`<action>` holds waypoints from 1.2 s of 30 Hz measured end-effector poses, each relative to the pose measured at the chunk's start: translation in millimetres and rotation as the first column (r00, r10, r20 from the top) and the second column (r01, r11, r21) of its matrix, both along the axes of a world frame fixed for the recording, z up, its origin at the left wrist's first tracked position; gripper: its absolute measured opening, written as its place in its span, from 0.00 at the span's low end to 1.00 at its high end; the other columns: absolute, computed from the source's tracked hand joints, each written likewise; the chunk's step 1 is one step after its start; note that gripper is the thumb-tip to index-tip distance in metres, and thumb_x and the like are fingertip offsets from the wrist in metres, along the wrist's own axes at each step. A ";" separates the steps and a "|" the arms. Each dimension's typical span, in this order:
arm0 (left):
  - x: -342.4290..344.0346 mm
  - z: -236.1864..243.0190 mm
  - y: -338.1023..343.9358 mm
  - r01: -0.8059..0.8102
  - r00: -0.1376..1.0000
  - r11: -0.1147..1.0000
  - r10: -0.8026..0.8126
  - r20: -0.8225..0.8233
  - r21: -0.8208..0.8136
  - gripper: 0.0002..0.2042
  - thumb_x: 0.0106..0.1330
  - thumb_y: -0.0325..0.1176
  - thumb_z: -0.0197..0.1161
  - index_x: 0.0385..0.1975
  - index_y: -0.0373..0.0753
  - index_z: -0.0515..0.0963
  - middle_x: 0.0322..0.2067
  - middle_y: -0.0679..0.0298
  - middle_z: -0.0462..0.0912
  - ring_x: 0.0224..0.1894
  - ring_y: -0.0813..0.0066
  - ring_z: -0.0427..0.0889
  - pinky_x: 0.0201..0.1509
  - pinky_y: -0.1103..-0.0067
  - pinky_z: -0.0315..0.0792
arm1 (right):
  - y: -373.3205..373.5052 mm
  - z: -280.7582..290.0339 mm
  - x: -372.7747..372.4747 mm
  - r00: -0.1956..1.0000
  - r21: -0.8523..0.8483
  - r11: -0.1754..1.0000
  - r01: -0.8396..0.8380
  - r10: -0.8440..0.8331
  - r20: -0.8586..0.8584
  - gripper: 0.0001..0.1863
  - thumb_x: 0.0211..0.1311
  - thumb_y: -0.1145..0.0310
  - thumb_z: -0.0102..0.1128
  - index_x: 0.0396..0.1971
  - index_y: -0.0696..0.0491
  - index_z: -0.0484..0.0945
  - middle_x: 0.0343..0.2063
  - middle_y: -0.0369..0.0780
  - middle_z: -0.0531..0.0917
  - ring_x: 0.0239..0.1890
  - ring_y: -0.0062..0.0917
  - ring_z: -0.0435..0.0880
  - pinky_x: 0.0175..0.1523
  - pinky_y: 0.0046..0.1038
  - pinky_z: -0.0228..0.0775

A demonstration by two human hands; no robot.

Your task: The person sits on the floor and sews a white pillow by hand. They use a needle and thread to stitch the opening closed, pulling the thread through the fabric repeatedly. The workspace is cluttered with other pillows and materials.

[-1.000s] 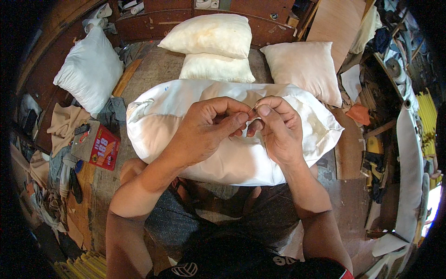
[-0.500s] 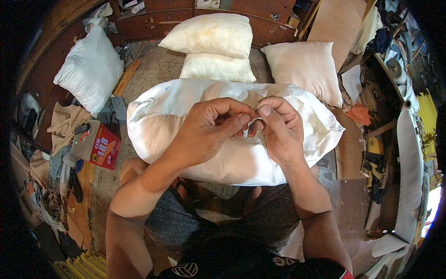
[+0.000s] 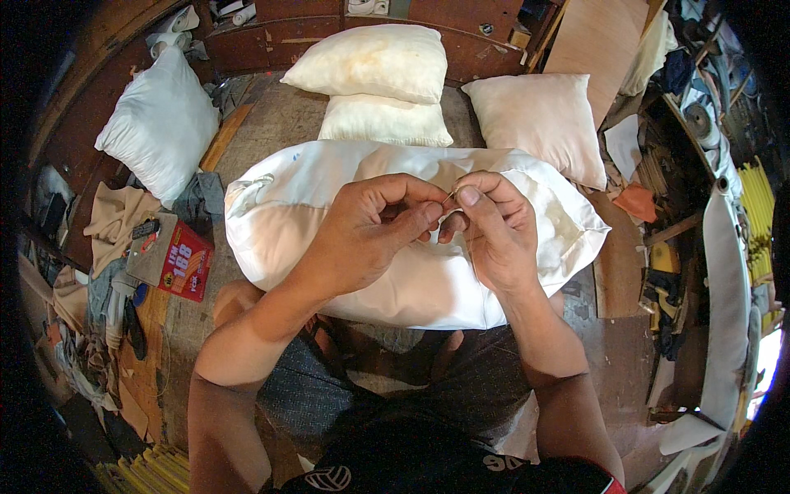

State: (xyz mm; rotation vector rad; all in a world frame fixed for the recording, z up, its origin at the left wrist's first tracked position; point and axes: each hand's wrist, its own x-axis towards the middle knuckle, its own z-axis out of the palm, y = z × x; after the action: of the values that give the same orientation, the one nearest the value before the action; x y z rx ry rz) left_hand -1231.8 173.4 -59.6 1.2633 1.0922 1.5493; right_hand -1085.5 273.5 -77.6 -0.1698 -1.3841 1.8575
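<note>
A large white pillow (image 3: 370, 288) lies across my lap, its satiny cover wrinkled and gathered at the ends. Above its middle, my left hand (image 3: 362, 226) and my right hand (image 3: 500, 226) meet fingertip to fingertip. Each is closed in a pinch. A fine thread (image 3: 450, 198) spans the small gap between the fingertips, and a strand of it runs from under my right hand down over the pillow's front. Whether a needle is in the fingers is too small to tell.
Two stacked cream pillows (image 3: 370, 66) lie beyond, with a pale pillow (image 3: 539, 123) at right and a white pillow (image 3: 160, 123) at left. A red and grey packet (image 3: 177, 259) and fabric scraps (image 3: 115, 222) lie left. Rolled material (image 3: 724, 305) stands along the right side.
</note>
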 end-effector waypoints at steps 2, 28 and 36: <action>-0.3 0.2 -0.1 0.003 1.000 1.000 -0.003 0.003 0.000 0.08 0.66 0.27 0.58 0.40 0.31 0.78 0.31 0.65 0.81 0.30 0.85 0.74 0.35 0.87 0.69 | -0.1 0.1 -0.1 1.000 0.001 1.000 0.004 -0.004 0.002 0.09 0.65 0.71 0.55 0.38 0.61 0.76 0.34 0.41 0.80 0.34 0.22 0.80 0.33 0.25 0.77; -4.2 -1.9 0.4 0.006 0.999 0.999 -0.008 -0.044 -0.032 0.09 0.66 0.28 0.57 0.42 0.30 0.77 0.36 0.63 0.82 0.30 0.83 0.74 0.37 0.84 0.70 | -1.4 1.2 0.3 0.999 0.020 0.999 0.028 -0.029 0.032 0.11 0.65 0.70 0.57 0.40 0.62 0.77 0.34 0.42 0.81 0.35 0.22 0.80 0.32 0.24 0.76; -4.0 -1.0 0.1 0.003 1.000 0.999 -0.004 -0.021 -0.034 0.09 0.67 0.28 0.57 0.41 0.30 0.77 0.37 0.63 0.82 0.31 0.82 0.74 0.37 0.84 0.71 | -0.5 -0.1 0.4 0.999 0.033 0.999 0.031 -0.032 0.031 0.11 0.65 0.70 0.57 0.42 0.62 0.78 0.35 0.41 0.81 0.35 0.21 0.80 0.32 0.24 0.76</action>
State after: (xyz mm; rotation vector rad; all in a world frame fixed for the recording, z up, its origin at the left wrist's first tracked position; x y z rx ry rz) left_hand -1235.8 173.6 -60.6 1.2604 1.1250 1.5116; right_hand -1085.1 272.9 -77.7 -0.2047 -1.4242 1.8123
